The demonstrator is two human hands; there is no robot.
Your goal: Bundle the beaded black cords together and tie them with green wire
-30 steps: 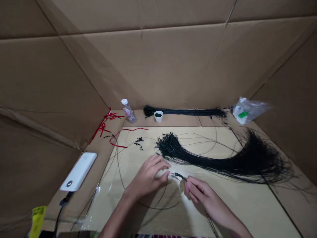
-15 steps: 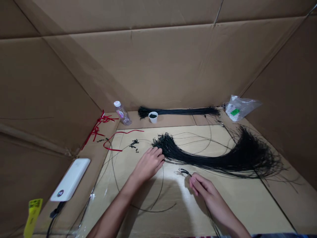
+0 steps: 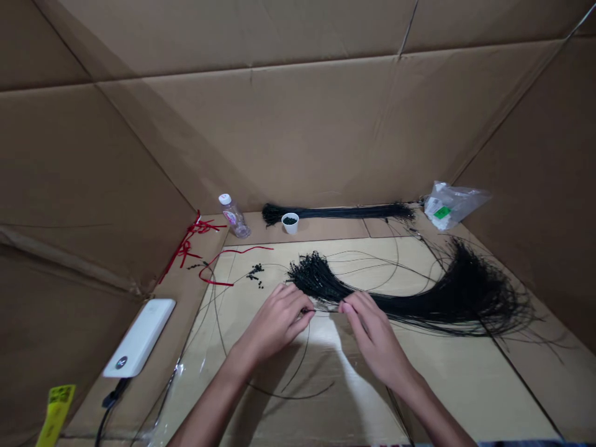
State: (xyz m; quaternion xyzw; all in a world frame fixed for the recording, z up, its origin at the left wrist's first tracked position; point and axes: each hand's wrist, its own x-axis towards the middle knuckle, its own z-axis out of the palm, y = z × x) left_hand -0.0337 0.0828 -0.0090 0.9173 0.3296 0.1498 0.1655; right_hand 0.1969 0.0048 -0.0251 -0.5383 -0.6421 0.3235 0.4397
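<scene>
My left hand and my right hand meet at the narrow end of a large bundle of thin black wires, which sweeps away to the right across a pale wooden board. Fingers of both hands pinch thin wire at the bundle's edge. One loose black wire curves down from my left hand. The beaded wire end is hidden by my fingers. Small black beads lie on the board to the left.
At the back stand a second black wire bundle, a white cup of beads, a plastic bottle and a plastic bag. Red cord lies left, near a white power bank. Cardboard walls surround the area.
My right hand has moved left and up to the bundle, beside my left hand. The beaded wire end, visible earlier, is now out of sight.
</scene>
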